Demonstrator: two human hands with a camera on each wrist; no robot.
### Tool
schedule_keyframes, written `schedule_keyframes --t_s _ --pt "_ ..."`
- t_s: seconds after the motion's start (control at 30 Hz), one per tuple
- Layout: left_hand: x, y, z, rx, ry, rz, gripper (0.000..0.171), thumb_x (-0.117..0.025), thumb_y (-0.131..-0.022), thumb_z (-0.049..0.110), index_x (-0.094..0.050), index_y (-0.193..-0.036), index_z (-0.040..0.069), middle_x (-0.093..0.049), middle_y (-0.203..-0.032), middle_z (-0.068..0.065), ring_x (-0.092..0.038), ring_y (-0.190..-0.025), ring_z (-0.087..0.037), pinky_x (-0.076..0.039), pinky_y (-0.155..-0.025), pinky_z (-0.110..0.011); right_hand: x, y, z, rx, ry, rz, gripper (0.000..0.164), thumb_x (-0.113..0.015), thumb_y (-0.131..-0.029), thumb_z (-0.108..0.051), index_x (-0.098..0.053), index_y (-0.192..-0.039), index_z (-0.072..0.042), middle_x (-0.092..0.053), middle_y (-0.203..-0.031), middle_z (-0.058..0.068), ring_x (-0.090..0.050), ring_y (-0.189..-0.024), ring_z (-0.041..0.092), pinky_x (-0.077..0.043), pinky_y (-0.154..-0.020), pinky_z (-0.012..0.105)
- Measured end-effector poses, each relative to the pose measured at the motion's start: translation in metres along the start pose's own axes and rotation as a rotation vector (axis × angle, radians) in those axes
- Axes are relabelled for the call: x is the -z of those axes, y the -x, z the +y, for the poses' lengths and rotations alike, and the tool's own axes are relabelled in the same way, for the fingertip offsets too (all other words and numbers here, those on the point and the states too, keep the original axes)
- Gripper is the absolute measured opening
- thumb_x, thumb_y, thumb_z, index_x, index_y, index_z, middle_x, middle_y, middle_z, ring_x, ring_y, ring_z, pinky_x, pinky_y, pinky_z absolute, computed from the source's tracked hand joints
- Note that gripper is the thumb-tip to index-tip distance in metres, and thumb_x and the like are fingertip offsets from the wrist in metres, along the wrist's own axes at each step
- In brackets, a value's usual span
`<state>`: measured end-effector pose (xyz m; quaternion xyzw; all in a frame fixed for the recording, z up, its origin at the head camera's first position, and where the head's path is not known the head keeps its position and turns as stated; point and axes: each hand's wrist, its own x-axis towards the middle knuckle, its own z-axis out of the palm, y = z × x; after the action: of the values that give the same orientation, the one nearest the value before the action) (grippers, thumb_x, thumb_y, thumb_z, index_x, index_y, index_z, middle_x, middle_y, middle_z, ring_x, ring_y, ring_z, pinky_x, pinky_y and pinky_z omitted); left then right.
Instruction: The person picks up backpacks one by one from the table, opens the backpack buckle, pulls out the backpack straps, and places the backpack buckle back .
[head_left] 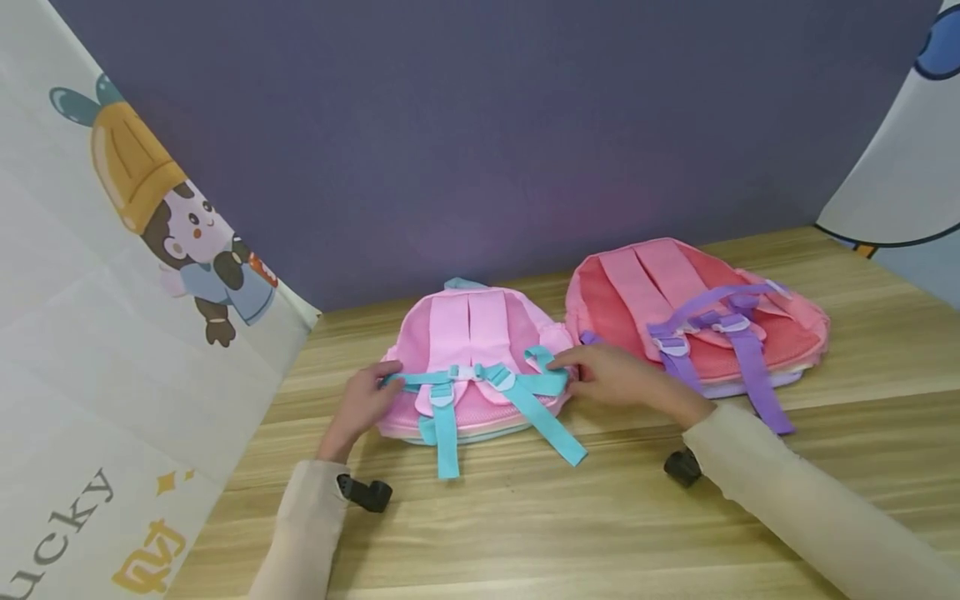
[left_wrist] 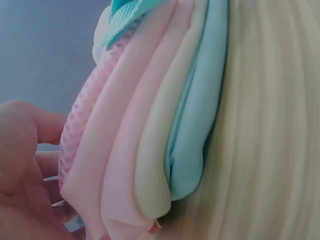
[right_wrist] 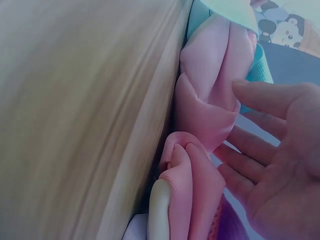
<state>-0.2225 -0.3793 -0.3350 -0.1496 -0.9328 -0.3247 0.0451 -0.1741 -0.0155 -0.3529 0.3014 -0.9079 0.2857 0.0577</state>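
Note:
A light pink backpack [head_left: 470, 332] with teal straps lies on the table, its mesh back panel and shoulder straps facing up. At its left side is my left hand [head_left: 367, 403], fingertips against the edge. In the left wrist view the left hand [left_wrist: 25, 165] has its thumb by the pink mesh [left_wrist: 85, 107], and the other fingers are partly hidden behind the bag. My right hand [head_left: 611, 375] touches the backpack's right side near a teal strap loop. In the right wrist view, the right hand [right_wrist: 280, 155] has fairly straight fingers, with the thumb on the pink fabric [right_wrist: 212, 110].
A coral-pink backpack [head_left: 622, 292] with purple straps [head_left: 757, 379] lies close on the right, behind my right forearm. The wooden table [head_left: 510, 525] meets a dark purple panel [head_left: 480, 142] at the back. A printed white sheet [head_left: 67, 333] stands at the left.

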Motion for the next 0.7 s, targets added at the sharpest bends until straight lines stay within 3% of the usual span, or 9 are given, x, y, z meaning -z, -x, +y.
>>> schedule_keyframes --t_s 0.4,0.5,0.7 --pt "0.006 -0.001 -0.007 -0.162 0.016 -0.047 0.043 -0.059 -0.085 0.006 -0.056 -0.124 -0.012 -0.055 -0.128 -0.030 -0.050 -0.124 -0.041 -0.039 -0.105 -0.050 0.000 0.000 -0.009 -0.047 0.056 0.043 0.034 -0.075 -0.080 -0.015 -0.069 -0.111 -0.003 -0.034 -0.060 -0.006 -0.030 -0.058 0.005 -0.030 -0.056 0.021" --pt "0.007 -0.001 -0.010 -0.199 0.026 -0.053 0.044 -0.060 -0.082 0.005 -0.056 -0.122 -0.013 -0.056 -0.126 -0.031 -0.051 -0.121 -0.041 -0.040 -0.103 -0.049 -0.001 0.000 -0.011 -0.047 0.065 0.060 0.032 -0.074 -0.080 -0.012 -0.069 -0.110 -0.004 -0.035 -0.061 -0.006 -0.034 -0.061 0.007 -0.031 -0.058 0.021" --pt "0.008 -0.004 -0.017 -0.278 0.021 -0.050 0.045 -0.063 -0.078 0.005 -0.058 -0.119 -0.014 -0.059 -0.122 -0.030 -0.054 -0.118 -0.041 -0.042 -0.102 -0.049 -0.003 0.000 -0.014 -0.036 0.110 0.094 0.031 -0.074 -0.078 -0.011 -0.070 -0.108 -0.005 -0.051 -0.069 -0.009 -0.045 -0.071 0.011 -0.033 -0.063 0.022"
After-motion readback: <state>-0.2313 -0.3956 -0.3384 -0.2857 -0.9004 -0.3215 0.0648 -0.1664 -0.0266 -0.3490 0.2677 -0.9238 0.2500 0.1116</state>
